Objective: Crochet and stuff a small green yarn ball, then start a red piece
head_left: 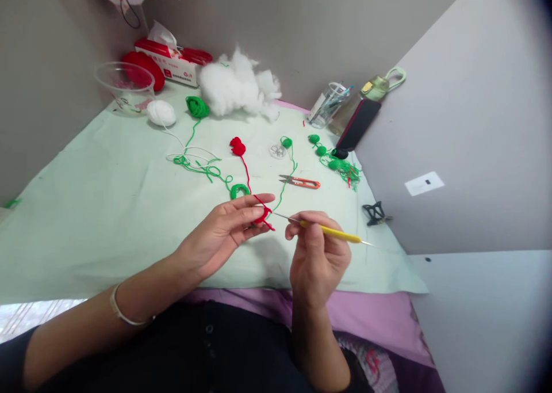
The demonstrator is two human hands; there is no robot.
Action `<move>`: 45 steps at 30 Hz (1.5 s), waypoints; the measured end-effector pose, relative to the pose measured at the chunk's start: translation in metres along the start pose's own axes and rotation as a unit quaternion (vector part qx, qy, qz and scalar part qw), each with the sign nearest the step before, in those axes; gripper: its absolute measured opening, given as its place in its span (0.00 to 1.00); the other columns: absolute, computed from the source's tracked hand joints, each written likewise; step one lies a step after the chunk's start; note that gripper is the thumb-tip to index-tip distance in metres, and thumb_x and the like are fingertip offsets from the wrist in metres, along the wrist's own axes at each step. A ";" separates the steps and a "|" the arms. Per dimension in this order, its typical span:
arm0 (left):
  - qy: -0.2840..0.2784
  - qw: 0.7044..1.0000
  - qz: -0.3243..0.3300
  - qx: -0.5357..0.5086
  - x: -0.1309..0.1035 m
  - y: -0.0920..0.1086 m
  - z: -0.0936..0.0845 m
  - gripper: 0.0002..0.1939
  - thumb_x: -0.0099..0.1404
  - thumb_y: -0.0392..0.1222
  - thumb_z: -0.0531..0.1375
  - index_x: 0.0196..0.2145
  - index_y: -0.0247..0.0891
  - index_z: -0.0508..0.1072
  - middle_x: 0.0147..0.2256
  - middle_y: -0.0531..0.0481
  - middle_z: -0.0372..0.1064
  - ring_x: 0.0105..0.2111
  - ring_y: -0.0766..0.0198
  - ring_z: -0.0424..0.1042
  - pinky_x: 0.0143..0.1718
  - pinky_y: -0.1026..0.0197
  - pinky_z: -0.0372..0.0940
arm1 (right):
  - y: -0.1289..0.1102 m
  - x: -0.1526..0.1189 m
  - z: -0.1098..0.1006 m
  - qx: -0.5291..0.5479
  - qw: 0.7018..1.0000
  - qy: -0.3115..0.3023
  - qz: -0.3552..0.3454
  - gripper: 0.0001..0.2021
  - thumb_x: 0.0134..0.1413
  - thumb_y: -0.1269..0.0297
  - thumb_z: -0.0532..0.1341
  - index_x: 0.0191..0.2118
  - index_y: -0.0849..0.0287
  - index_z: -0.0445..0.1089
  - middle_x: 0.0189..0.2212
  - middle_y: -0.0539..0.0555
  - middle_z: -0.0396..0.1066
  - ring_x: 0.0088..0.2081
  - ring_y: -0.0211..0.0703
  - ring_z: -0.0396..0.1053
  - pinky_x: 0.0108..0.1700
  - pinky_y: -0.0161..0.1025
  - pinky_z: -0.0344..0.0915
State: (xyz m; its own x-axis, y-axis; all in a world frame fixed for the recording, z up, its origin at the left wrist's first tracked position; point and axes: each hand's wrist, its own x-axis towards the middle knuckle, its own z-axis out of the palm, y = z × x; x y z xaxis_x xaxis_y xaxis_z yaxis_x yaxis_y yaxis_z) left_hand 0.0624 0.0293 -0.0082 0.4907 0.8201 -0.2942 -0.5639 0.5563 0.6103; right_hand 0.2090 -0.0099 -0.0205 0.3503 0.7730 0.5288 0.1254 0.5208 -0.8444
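My left hand [235, 223] pinches a small red crochet piece [262, 215] between thumb and fingers, with a short red tail hanging below it. From the piece a red strand runs over my fingers to a little ball of red yarn [238, 147] farther back on the table. My right hand [319, 252] grips a crochet hook [332, 232] by its yellow handle. Its thin metal tip points left and reaches the edge of the red piece. Just beyond my left fingers lies a green crocheted ring [239, 191]. Part of the red piece is hidden by my thumb.
Orange thread snips [302, 182] lie beyond my right hand. Farther back are white stuffing [237, 85], a tissue box [172, 65], a clear tub [129, 94], white yarn [161, 113] and green yarn [197, 107]. Small green balls [321, 151], a phone [359, 125] and a bottle [375, 88] stand at right.
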 end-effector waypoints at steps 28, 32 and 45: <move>0.016 0.970 0.130 0.207 -0.007 0.000 -0.004 0.15 0.61 0.41 0.71 0.47 0.47 0.82 0.35 0.54 0.68 0.39 0.66 0.67 0.45 0.64 0.63 | -0.003 -0.006 0.001 -0.056 0.996 -0.039 -0.066 0.12 0.69 0.72 0.55 0.46 0.54 0.76 0.37 0.53 0.78 0.32 0.40 0.74 0.32 0.43 0.73; 0.027 0.962 0.139 0.236 -0.009 0.002 -0.002 0.16 0.61 0.41 0.71 0.47 0.44 0.82 0.34 0.54 0.70 0.37 0.66 0.69 0.46 0.62 0.65 | -0.004 -0.005 0.000 -0.082 0.990 -0.050 -0.100 0.13 0.68 0.73 0.55 0.47 0.53 0.76 0.37 0.53 0.79 0.32 0.41 0.75 0.32 0.43 0.74; -0.001 0.973 0.112 0.201 -0.009 0.001 -0.003 0.21 0.61 0.40 0.70 0.53 0.44 0.79 0.34 0.54 0.71 0.38 0.64 0.71 0.47 0.60 0.67 | -0.001 -0.008 0.002 -0.103 0.985 -0.043 -0.132 0.13 0.67 0.73 0.56 0.46 0.54 0.76 0.35 0.53 0.79 0.34 0.43 0.77 0.35 0.46 0.76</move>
State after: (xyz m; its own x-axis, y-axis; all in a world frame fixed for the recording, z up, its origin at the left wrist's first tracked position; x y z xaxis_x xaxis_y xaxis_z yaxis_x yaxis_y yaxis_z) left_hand 0.0558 0.0234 -0.0068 0.3873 0.9143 -0.1189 -0.3511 0.2655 0.8979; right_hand 0.2044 -0.0158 -0.0237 0.2004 0.6529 0.7304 0.3908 0.6304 -0.6708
